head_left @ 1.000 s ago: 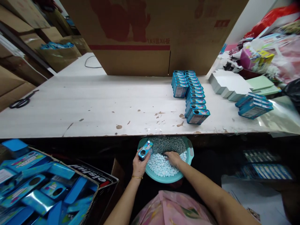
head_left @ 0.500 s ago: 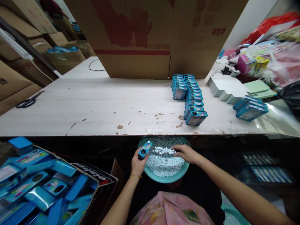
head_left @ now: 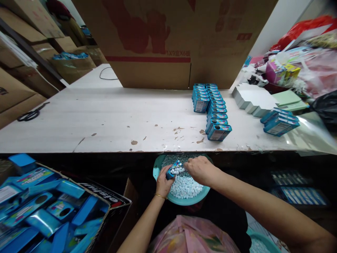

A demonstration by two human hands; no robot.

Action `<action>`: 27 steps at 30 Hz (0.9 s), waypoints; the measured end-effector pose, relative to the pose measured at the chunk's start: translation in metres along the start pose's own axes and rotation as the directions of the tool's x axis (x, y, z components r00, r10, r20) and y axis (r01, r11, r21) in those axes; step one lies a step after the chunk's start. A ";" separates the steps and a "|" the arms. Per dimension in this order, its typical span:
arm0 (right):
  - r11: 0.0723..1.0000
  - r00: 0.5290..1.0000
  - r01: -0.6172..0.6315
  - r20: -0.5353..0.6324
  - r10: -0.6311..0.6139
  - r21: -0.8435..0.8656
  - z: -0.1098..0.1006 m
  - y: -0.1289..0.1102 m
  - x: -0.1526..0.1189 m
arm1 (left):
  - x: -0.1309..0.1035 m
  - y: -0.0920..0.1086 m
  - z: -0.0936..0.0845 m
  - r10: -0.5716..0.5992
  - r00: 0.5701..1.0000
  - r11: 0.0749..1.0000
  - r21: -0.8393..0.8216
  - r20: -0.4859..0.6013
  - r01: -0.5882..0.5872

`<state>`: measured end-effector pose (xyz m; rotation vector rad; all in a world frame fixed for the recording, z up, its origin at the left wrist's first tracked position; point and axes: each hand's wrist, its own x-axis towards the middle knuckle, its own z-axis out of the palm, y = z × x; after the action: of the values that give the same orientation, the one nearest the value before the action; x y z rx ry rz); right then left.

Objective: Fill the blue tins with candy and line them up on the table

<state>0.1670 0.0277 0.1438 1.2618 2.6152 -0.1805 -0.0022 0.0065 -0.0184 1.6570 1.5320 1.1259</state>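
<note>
My left hand [head_left: 164, 182] is wrapped round a small blue printed box [head_left: 172, 169], tilted above a turquoise basin [head_left: 157, 165]. White pellets [head_left: 178, 170] are heaped at the box's top, over its opening. Close on the right, my right hand [head_left: 201, 170] is closed, back of the hand upward, with what looks like a small scoop tipped against the box; the fingers mostly hide it. Below both hands, the basin holds many loose white pellets [head_left: 186, 187].
Blue boxes [head_left: 217, 116] stand in two rows on the white table [head_left: 118, 119], with several more [head_left: 280, 122] at right. A carton of blue boxes [head_left: 44, 207] is at lower left. A large cardboard box [head_left: 158, 70] rises behind; scissors [head_left: 31, 114] lie at far left.
My right hand has moved left and up to the box, carrying the heaped pellets from over the basin. The left hand has shifted slightly right with the box, whose opening now has pellets on it.
</note>
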 end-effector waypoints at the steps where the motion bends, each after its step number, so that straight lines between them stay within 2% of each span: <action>1: 1.000 1.000 0.007 -0.005 -0.007 -0.010 -0.002 -0.001 0.000 | 0.000 -0.001 0.001 0.002 1.000 1.000 0.000 -0.003 -0.002; 5: 1.000 1.000 -0.009 -0.021 0.009 0.008 -0.003 0.011 -0.010 | -0.001 -0.003 -0.002 0.010 1.000 1.000 -0.018 -0.027 -0.010; 7: 0.997 0.997 -0.067 -0.021 0.068 0.036 0.010 0.028 -0.017 | -0.002 -0.003 -0.007 -0.007 0.999 1.000 -0.025 -0.052 0.006; 10: 0.971 0.974 -0.218 0.077 0.211 0.103 0.055 0.050 -0.018 | -0.002 -0.005 -0.016 -0.042 0.996 0.999 -0.033 -0.084 0.039; 12: 0.933 0.945 -0.305 0.184 0.270 0.193 0.094 0.050 -0.008 | -0.002 -0.005 -0.021 -0.065 0.993 0.997 -0.047 -0.102 0.061; 15: 0.896 0.936 -0.323 0.240 0.256 0.304 0.146 0.027 0.020 | -0.001 -0.005 -0.027 -0.114 0.985 0.992 -0.062 -0.129 0.107; 18: 0.849 0.944 -0.313 0.233 0.232 0.426 0.173 0.000 0.045 | -0.003 -0.006 -0.033 -0.175 0.974 0.984 -0.070 -0.142 0.166; 20: 0.807 0.952 -0.298 0.219 0.214 0.509 0.180 -0.006 0.053 | -0.005 -0.007 -0.038 -0.215 0.965 0.975 -0.084 -0.153 0.204; 23: 0.749 0.967 -0.251 0.186 0.173 0.613 0.178 0.001 0.048 | -0.006 -0.007 -0.044 -0.256 0.948 0.965 -0.099 -0.187 0.241; 27: 0.633 0.986 -0.162 0.100 0.133 0.757 0.153 0.023 0.026 | -0.005 -0.008 -0.045 -0.276 0.934 0.960 -0.102 -0.225 0.260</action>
<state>0.1923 0.0296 -0.0109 1.6609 2.4235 -1.3983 -0.0459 -0.0023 -0.0060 1.2531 1.7828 1.2447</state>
